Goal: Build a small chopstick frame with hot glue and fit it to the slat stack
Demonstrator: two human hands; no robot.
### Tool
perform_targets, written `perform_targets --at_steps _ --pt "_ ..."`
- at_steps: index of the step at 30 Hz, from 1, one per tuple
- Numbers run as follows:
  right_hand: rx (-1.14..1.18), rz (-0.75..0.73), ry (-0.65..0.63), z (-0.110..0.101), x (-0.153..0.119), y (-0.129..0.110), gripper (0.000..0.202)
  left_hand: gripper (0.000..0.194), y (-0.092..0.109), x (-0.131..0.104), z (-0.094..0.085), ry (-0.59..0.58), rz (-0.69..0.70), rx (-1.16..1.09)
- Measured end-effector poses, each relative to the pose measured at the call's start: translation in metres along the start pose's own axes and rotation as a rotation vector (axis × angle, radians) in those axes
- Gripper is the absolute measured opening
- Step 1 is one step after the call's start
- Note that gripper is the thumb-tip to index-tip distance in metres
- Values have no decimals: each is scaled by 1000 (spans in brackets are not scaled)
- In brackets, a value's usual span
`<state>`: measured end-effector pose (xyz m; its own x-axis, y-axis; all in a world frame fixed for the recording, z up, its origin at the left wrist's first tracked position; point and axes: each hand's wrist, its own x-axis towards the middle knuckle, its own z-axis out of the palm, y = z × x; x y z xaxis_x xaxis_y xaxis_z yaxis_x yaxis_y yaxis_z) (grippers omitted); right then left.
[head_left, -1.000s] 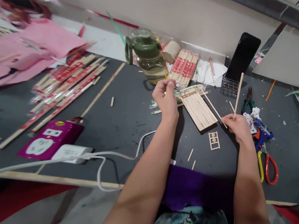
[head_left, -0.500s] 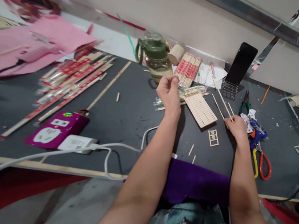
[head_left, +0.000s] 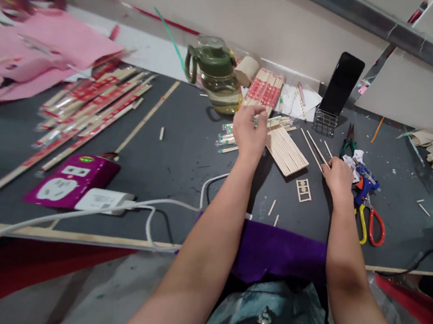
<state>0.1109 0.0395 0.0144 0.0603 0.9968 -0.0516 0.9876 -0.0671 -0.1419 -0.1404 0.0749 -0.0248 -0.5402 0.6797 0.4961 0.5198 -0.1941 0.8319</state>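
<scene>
My left hand [head_left: 250,132] is over the far left end of a flat panel of thin wooden sticks [head_left: 287,153], fingers curled and thumb close to them. Its fingertips are partly hidden, so whatever they hold cannot be made out. My right hand [head_left: 338,178] has its fingers closed on the near end of a thin wooden stick [head_left: 317,146]. Another long stick lies close alongside, its near end also by the fingertips. Between the hands, a small wooden lattice frame [head_left: 303,190] lies on the dark tabletop.
Beyond the panel are packaged chopsticks [head_left: 265,90], a glass jug [head_left: 215,77] and a phone on a wire stand [head_left: 340,85]. Right of my right hand lie pliers [head_left: 349,142], a blue glue gun [head_left: 365,187] and red-and-yellow-handled cutters [head_left: 375,228]. A white cable [head_left: 171,204] crosses at left.
My left hand has come right and down over the panel's end. The stick in my right hand has dropped lower, towards the one beside it. The view has shifted slightly.
</scene>
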Motion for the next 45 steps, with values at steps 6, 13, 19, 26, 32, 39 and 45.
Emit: perform_targets --at_steps 6,13,19,26,32,39,45 --pt "-111 -35 -29 -8 -6 -8 25 11 19 -2 0 88 115 -116" --pt "-126 -82 85 -29 -27 -8 22 32 54 0 -5 107 140 -316" --pt "-7 -146 38 -39 -82 4 25 34 76 -5 -11 110 141 -518" --pt "27 -223 70 1 -125 -13 63 30 71 -15 -5 82 87 -498" --pt "-31 -183 -3 17 -121 -21 68 29 70 -19 -1 2 42 -392" --pt "25 -210 10 18 -116 -13 60 12 69 -23 5 -205 17 -362" --pt "33 -219 5 17 -117 -14 59 16 70 -25 10 -270 8 -365"
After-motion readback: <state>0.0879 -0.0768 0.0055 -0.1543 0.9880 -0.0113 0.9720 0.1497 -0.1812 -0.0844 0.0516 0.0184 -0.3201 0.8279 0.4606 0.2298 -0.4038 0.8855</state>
